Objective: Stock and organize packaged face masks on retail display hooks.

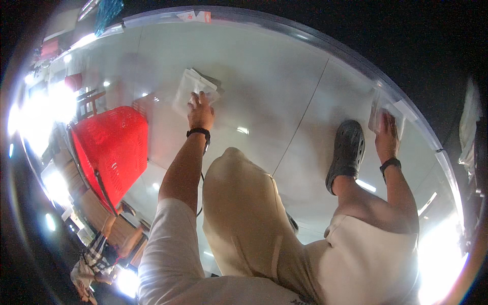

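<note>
My left hand [201,111], with a dark watch at the wrist, has its fingers bent onto a flat, pale, see-through packet [187,85] low over the shiny tiled floor. A darker edge shows along the packet's upper right side; whether it is a second piece or a shadow I cannot tell. On the far right, my right hand [387,131] grips a clear plastic packet [375,112] close to a long plastic-faced edge [410,114]. Part of that hand is seen through the plastic. What either packet contains is too blurred to make out.
A red plastic basket [114,152] with dark handles stands on the left. My grey clog [346,152] is beside my right hand, and my bent knee [232,179] rises between my arms. Another person [101,248] is at lower left. Blue plastic [108,15] hangs at upper left.
</note>
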`<state>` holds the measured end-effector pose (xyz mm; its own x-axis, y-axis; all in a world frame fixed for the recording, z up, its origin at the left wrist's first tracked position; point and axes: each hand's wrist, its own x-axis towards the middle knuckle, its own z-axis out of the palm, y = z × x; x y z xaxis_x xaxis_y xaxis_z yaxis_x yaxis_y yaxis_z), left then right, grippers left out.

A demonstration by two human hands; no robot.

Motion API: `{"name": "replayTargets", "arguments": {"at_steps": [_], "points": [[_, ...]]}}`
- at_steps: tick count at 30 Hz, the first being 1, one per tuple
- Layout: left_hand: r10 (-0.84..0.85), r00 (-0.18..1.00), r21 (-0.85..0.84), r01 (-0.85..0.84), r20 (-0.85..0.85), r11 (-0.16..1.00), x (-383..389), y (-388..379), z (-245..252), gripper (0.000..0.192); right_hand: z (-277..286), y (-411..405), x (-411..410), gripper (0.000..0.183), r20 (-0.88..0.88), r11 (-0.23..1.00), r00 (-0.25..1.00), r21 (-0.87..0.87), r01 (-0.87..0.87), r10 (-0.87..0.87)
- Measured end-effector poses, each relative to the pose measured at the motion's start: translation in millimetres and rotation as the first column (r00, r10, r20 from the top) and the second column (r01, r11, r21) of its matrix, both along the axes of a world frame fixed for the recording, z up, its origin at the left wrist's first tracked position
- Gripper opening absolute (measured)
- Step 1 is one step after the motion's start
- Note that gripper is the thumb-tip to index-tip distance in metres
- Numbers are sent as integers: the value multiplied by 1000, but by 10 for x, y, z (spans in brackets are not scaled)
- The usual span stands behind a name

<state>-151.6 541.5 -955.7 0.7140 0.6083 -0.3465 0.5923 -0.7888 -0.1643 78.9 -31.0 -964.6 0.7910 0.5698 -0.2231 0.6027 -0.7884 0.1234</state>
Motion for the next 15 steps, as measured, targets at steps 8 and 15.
{"name": "replayTargets", "arguments": {"at_steps": [8, 15], "points": [[-14, 828, -12, 26, 561, 1000, 41, 37, 467, 41, 1148, 899, 59, 33, -286, 896, 939, 340, 286, -191], [-52, 688, -120, 199, 724, 973, 107, -369, 1997, 49, 2503, 2264, 442, 36, -764, 454, 645, 586, 671, 33]]}}
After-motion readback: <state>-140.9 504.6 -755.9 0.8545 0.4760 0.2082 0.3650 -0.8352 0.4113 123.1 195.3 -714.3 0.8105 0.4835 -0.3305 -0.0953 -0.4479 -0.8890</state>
